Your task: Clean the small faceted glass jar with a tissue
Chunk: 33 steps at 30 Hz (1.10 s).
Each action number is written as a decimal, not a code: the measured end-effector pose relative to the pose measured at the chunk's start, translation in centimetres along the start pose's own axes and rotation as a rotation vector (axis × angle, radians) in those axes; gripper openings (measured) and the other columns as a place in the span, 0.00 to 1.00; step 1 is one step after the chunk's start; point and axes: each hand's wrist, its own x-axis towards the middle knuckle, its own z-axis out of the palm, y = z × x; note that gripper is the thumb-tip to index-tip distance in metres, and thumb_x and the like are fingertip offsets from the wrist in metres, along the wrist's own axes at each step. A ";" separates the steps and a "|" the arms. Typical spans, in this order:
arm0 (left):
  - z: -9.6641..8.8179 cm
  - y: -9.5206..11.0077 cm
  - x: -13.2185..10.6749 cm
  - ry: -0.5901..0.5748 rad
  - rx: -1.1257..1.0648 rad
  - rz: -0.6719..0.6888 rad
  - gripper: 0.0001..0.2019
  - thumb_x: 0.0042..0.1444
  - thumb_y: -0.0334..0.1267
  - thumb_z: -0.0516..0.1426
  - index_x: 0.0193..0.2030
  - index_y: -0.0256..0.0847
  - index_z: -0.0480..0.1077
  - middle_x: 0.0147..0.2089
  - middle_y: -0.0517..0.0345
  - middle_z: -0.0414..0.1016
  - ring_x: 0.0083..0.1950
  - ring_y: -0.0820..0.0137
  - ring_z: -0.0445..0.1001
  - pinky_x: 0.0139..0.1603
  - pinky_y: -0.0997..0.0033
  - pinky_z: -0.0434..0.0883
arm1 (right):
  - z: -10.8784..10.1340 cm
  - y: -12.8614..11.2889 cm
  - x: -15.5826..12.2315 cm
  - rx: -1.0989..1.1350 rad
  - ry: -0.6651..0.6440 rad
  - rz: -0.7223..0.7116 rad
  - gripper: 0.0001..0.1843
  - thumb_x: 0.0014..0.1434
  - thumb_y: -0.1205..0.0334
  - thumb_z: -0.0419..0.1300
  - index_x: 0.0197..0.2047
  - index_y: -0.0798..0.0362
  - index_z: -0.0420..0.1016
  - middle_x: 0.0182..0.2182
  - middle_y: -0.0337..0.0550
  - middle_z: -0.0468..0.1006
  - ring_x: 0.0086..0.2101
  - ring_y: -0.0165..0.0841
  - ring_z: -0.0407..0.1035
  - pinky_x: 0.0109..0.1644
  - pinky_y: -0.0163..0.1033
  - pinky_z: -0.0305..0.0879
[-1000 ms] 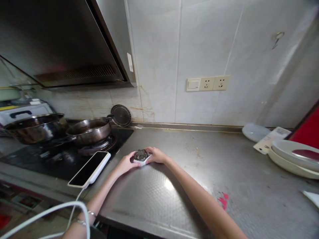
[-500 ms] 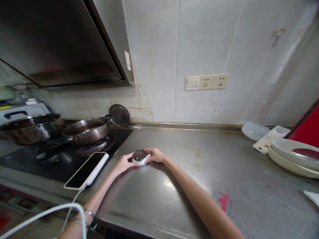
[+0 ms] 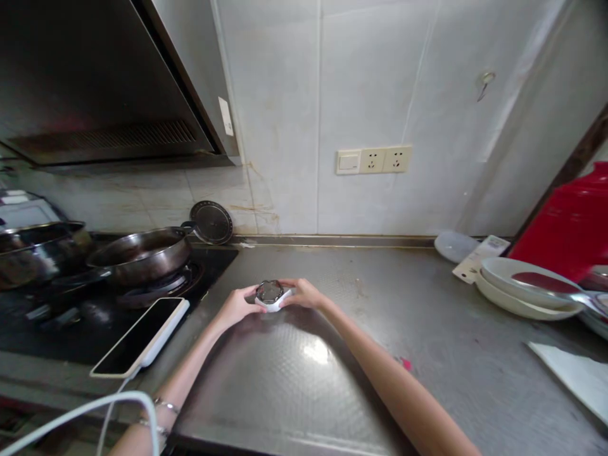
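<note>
A small round white gadget with a shiny dark top [image 3: 270, 295] rests on the steel counter [image 3: 361, 342]. My left hand [image 3: 237, 307] grips its left side with curled fingers. My right hand [image 3: 304, 295] grips its right side the same way. Both forearms stretch forward from the bottom edge. A bracelet sits on my left wrist.
A phone on a white power bank [image 3: 140, 334] lies at the stove's edge, its white cable looping bottom left. A pan [image 3: 137, 255] and a wok [image 3: 33, 250] sit on the black stove. Stacked white plates [image 3: 520, 291], a red container [image 3: 567, 225] and wall sockets [image 3: 373, 160] are to the right.
The view has swung to the right, so everything sits further left in the picture. Both hands stay on the gadget at the same spot on the counter.
</note>
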 end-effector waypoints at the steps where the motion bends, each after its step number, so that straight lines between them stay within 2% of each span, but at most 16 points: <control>1: 0.8 0.6 0.5 -0.006 0.004 0.005 0.34 0.31 0.35 0.69 0.52 0.37 0.72 0.52 0.51 0.76 0.55 0.57 0.72 0.62 0.59 0.63 | -0.9 -0.2 -0.8 -0.021 0.020 0.010 0.39 0.42 0.53 0.70 0.57 0.55 0.70 0.52 0.49 0.74 0.53 0.45 0.68 0.58 0.45 0.60; 9: 9.9 4.9 4.6 -0.184 -0.061 0.134 0.32 0.33 0.35 0.68 0.52 0.38 0.72 0.53 0.52 0.75 0.57 0.58 0.70 0.63 0.60 0.60 | -7.7 -0.2 -9.6 -0.137 0.207 0.128 0.37 0.41 0.54 0.70 0.56 0.54 0.71 0.52 0.48 0.75 0.53 0.47 0.67 0.58 0.49 0.60; 13: 14.1 6.4 5.7 -0.230 -0.050 0.150 0.32 0.33 0.36 0.69 0.51 0.38 0.73 0.53 0.50 0.75 0.58 0.56 0.69 0.63 0.56 0.59 | -9.8 0.7 -13.7 -0.133 0.297 0.214 0.36 0.40 0.58 0.71 0.55 0.54 0.72 0.52 0.51 0.74 0.53 0.48 0.68 0.59 0.50 0.60; 16: 16.3 7.0 6.2 -0.254 0.004 0.196 0.32 0.32 0.37 0.69 0.51 0.40 0.73 0.55 0.49 0.73 0.63 0.54 0.63 0.65 0.54 0.56 | -10.6 1.3 -15.8 -0.132 0.354 0.249 0.36 0.40 0.60 0.71 0.55 0.54 0.72 0.52 0.51 0.74 0.53 0.48 0.67 0.60 0.50 0.59; 20: 17.8 7.3 6.3 -0.271 0.047 0.227 0.35 0.31 0.37 0.70 0.53 0.40 0.72 0.59 0.46 0.69 0.68 0.53 0.54 0.68 0.53 0.51 | -10.9 1.6 -17.3 -0.138 0.363 0.302 0.37 0.39 0.60 0.70 0.55 0.56 0.72 0.52 0.52 0.74 0.53 0.48 0.67 0.60 0.52 0.57; 29: 18.3 6.8 6.2 -0.299 0.057 0.219 0.35 0.33 0.36 0.69 0.54 0.43 0.72 0.60 0.48 0.68 0.69 0.52 0.52 0.68 0.50 0.50 | -10.7 1.9 -17.7 -0.092 0.331 0.309 0.36 0.40 0.58 0.70 0.55 0.53 0.72 0.51 0.49 0.75 0.52 0.47 0.68 0.59 0.52 0.59; 33: 18.2 6.6 6.1 -0.295 0.065 0.217 0.35 0.33 0.37 0.69 0.54 0.40 0.71 0.60 0.47 0.68 0.69 0.52 0.51 0.68 0.52 0.49 | -10.8 2.1 -17.6 -0.097 0.329 0.314 0.37 0.40 0.59 0.70 0.55 0.54 0.71 0.52 0.51 0.74 0.53 0.46 0.67 0.60 0.52 0.57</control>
